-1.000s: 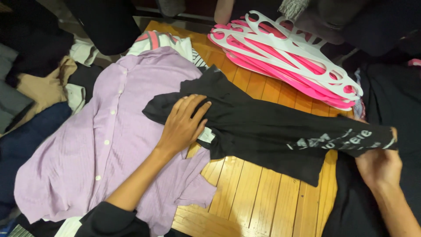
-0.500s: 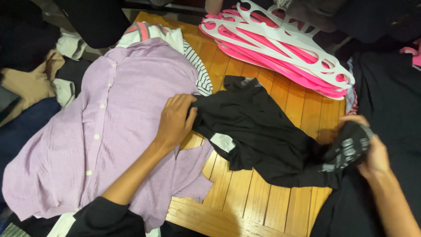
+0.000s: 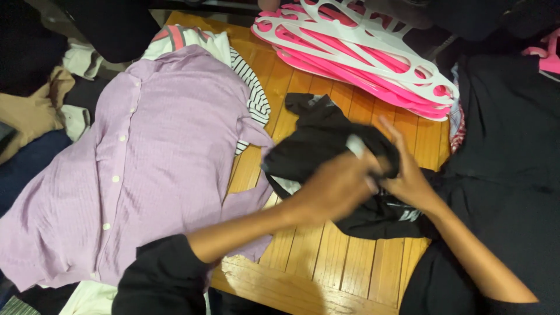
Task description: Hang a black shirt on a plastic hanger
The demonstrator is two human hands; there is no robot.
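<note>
While both my hands, left (image 3: 335, 189) and right (image 3: 408, 181), bunch the black garment (image 3: 326, 137) mid-frame, fingers clutching cloth, bare wooden surface (image 3: 344, 265) lies open below, pink hangers (image 3: 361, 55) crowding the upper edge.

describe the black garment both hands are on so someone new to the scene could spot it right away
Start at the wooden slat table. The black garment lies bunched at its middle, below the stack of pink and white hangers and right of the lilac button shirt. The left hand and right hand meet on it, and unlike the spread shirt it is crumpled.
</note>
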